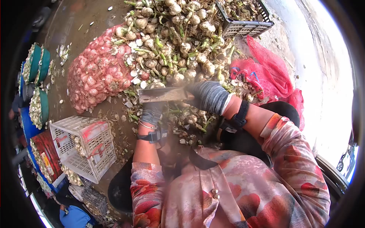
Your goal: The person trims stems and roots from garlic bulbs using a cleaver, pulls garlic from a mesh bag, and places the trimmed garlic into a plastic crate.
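My right hand (210, 97), in a grey knitted glove, is closed round the handle of a broad-bladed knife (161, 95). The blade points left, across the front of the garlic heap (186, 57). Below the blade is my left hand (152, 113), also gloved; its fingers are hidden behind the knife, so what they hold, if anything, does not show. Garlic bulbs with green stalks, loose white cloves and dry skins lie just beyond both hands.
Left of the heap rests a red net sack (100, 72) full of garlic. A white plastic crate (85, 146) lies tipped nearer me. Green tubs (45, 65) of garlic stand far left. A black crate (247, 28) and an unfilled red net (270, 72) are at right.
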{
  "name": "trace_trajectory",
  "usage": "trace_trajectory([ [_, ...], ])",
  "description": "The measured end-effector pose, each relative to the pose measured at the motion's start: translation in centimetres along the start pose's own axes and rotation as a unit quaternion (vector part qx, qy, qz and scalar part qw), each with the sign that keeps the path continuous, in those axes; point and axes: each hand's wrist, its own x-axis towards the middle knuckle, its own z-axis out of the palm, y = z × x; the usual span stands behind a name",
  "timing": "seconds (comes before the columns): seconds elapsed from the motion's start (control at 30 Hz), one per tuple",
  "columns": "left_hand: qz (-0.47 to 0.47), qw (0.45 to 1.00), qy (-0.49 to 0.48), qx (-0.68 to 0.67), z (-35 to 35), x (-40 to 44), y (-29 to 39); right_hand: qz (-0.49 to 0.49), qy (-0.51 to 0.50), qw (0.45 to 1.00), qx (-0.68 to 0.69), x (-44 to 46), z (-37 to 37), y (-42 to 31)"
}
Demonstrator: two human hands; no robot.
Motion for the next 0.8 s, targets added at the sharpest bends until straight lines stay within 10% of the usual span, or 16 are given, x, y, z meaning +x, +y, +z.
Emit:
trace_trajectory([
  [0.1,-0.111,0.963,0.01,-0.247,-4.9,0.0,5.0,-0.069,0.03,0.997,-0.013,-1.5,-0.5,-1.4],
  [0.2,0.085,0.995,0.049,0.008,-5.8,-0.3,5.7,-0.076,0.058,0.995,-0.029,-3.0,-0.7,-2.2],
  [0.23,-0.057,0.965,0.059,-0.251,-5.9,-0.6,6.5,-0.078,0.063,0.995,-0.03,-3.3,-0.7,-2.3],
  [0.33,-0.192,0.897,0.057,-0.394,-7.8,-1.2,9.4,-0.095,0.077,0.992,-0.03,-4.2,-0.8,-2.5],
  [0.47,-0.19,0.946,0.034,-0.262,-8.2,-1.6,9.9,-0.074,0.06,0.995,-0.038,-4.5,-0.7,-2.4],
  [0.57,0.038,0.997,0.048,-0.049,-7.0,-2.7,8.5,-0.057,0.055,0.995,-0.055,-3.9,-0.7,-1.4],
  [0.73,-0.125,0.931,0.182,-0.29,-12.3,0.0,15.3,0.147,0.068,0.987,0.027,-1.0,-0.3,5.9],
  [0.8,-0.144,0.934,0.14,-0.295,-11.7,0.3,14.0,0.045,0.153,0.97,0.185,-1.5,0.3,3.1],
])
